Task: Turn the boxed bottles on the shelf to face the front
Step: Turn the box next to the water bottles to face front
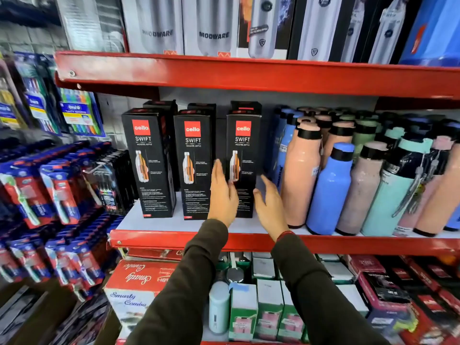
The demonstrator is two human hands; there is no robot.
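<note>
Middle shelf (174,224), red-edged with a pale deck: three black boxed bottles are stood upright in a front row, each with its red logo panel and printed bottle picture turned to the front. Left box (150,163), middle box (193,165) and right box (242,158) are set apart by narrow gaps. Further black boxes (159,105) are seen directly behind them; their faces cannot be told.

Left hand (222,195): held open with fingers straight and together, raised in front of the gap between the middle box and the right box. Whether it touches either box cannot be told. Nothing is gripped.

Right hand (270,206): held open with the fingers spread, placed by the lower right corner of the right box, between that box and a peach bottle (300,175). Nothing is gripped. Both arms are covered by dark sleeves.

Right part of the same shelf: loose bottles are crowded together, including a blue bottle (329,190) and a mint bottle (393,195).

Upper shelf: tall boxed steel bottles (211,26) are lined up.

Left rack: toothbrush packs (59,192) are hung in rows.
</note>
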